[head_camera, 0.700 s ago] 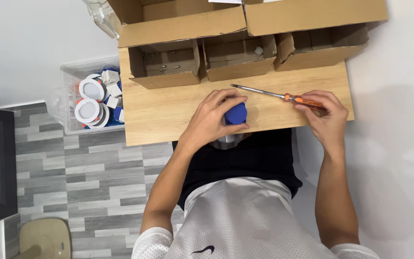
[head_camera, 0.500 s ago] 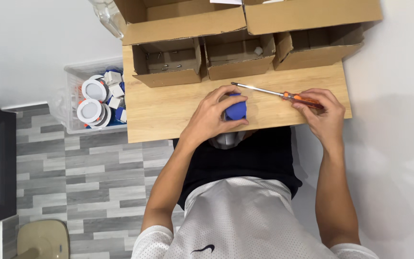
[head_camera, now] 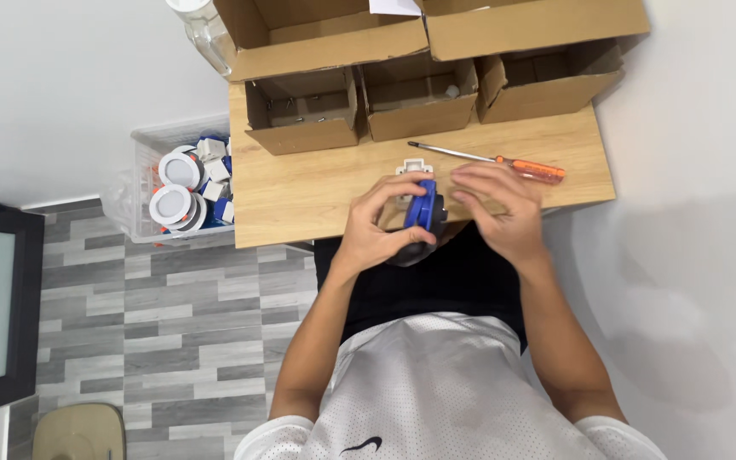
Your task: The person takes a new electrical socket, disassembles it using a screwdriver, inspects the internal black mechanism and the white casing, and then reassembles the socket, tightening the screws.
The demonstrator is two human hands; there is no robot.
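Holding a blue round part [head_camera: 420, 207] at the near edge of the wooden table [head_camera: 300, 192], we are working just above our lap. Item one, the part: blue plastic, standing on edge so that it is showing us a narrow rim, with a darker grey piece under it that we cannot make out clearly. Our left hand [head_camera: 378, 230] is curling around it from the left, fingers closed on its rim and thumb beneath. Our right hand [head_camera: 500, 209] is resting beside it on the right, fingers loosely bent and spread; whether it is gripping the part we cannot tell, since the fingertips are meeting it out of sight.

Item two: a small white piece [head_camera: 413, 169] is lying on the table just beyond the blue part. Item three: a screwdriver [head_camera: 491, 159] with an orange handle is lying flat past our right hand, not touched. Item four: three open cardboard boxes [head_camera: 423, 102] are lining the far edge. Item five: a clear bin [head_camera: 148, 140] of white round fittings is sitting on the floor to the left.
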